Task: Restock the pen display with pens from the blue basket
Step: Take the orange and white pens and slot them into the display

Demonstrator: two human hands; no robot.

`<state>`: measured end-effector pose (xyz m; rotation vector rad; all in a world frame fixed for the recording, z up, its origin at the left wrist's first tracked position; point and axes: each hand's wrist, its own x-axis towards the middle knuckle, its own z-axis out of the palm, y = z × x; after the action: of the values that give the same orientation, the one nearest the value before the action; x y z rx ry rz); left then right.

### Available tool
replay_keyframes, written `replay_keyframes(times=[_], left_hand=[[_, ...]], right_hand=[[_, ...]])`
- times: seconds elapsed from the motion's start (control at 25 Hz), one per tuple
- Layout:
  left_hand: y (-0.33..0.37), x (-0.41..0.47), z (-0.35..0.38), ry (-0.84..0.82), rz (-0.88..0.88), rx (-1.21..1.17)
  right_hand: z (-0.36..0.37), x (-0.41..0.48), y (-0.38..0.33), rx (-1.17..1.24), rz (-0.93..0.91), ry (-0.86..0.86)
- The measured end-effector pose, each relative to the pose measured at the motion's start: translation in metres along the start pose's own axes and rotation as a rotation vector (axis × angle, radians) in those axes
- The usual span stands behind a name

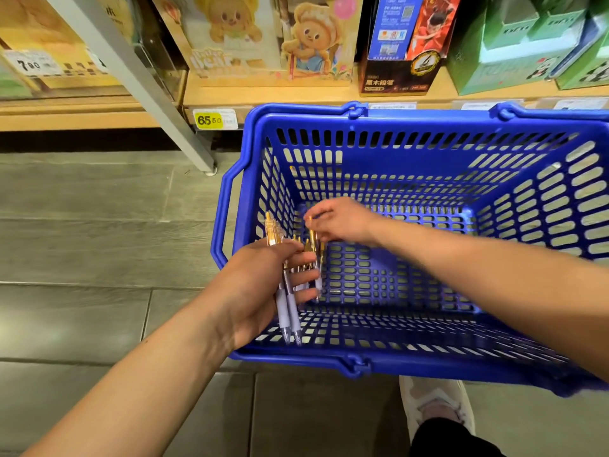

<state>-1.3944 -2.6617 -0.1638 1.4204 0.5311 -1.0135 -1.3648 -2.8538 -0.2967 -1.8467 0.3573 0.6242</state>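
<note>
**Both hands hold pens over the blue basket**

We look down at a grey tiled floor and the lowest wooden shelf of a shop rack. The shelf carries cartoon-bear boxes, a black box and green boxes.

In front of the shelf sits the blue basket, a slotted plastic one with its handles folded down along the rim. Both our forearms reach in over its near left corner.

Our left hand is at that corner with its fingers curled round a bundle of pens. These have pale lilac grips and clear gold-tinted tops, with the tips pointing towards us and down. Our right hand is just beyond it, inside the basket. Its fingers are pressed together, pinching the tops of a few more pens, which hang just beside the left fingertips. We cannot tell whether the two bunches touch.

One pale shoe shows below the basket's near rim. A yellow price tag sits on the shelf edge.
</note>
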Motion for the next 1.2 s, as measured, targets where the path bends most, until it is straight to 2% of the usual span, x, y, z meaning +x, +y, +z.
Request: replay_keyframes(times=[0.12,0.2,0.32,0.4,0.48,0.52,0.64,0.68,0.84,0.96,1.08,1.2], left_hand=[[-0.002,0.002,0.003,0.054,0.031,0.058],[-0.002,0.002,0.006,0.034,0.032,0.055],[0.0,0.002,0.008,-0.055,0.002,-0.016],[0.001,0.002,0.009,-0.048,0.003,-0.023],[0.001,0.001,0.007,-0.027,0.024,-0.019],[0.001,0.0,0.005,-0.022,0.03,-0.025],[0.0,-0.003,0.003,-0.034,0.037,-0.045],[0.0,-0.005,0.002,-0.04,0.039,-0.05],[0.001,-0.009,0.001,-0.051,0.043,-0.049],[0.002,-0.009,0.0,-0.025,0.052,-0.031],[0.002,-0.008,0.002,-0.018,0.055,-0.037],[0.001,-0.005,0.005,-0.012,0.06,-0.013]], right_hand=[[-0.032,-0.02,-0.028,0.32,-0.005,-0.266],[-0.037,-0.03,-0.04,0.379,-0.012,-0.395],[-0.023,-0.034,-0.048,0.399,-0.046,-0.44],[-0.017,-0.031,-0.046,0.525,-0.048,-0.462],[-0.017,-0.02,-0.036,0.556,0.009,-0.392],[-0.016,-0.012,-0.028,0.415,0.041,-0.302],[-0.002,0.012,0.002,-0.541,0.129,-0.089],[0.006,0.016,0.012,-0.69,0.16,-0.028],[0.028,0.022,0.033,-0.728,0.198,0.099],[0.025,0.027,0.036,-0.602,0.21,0.132],[0.006,0.022,0.031,-0.182,0.208,0.17],[-0.027,0.005,0.01,0.062,0.114,-0.07]])
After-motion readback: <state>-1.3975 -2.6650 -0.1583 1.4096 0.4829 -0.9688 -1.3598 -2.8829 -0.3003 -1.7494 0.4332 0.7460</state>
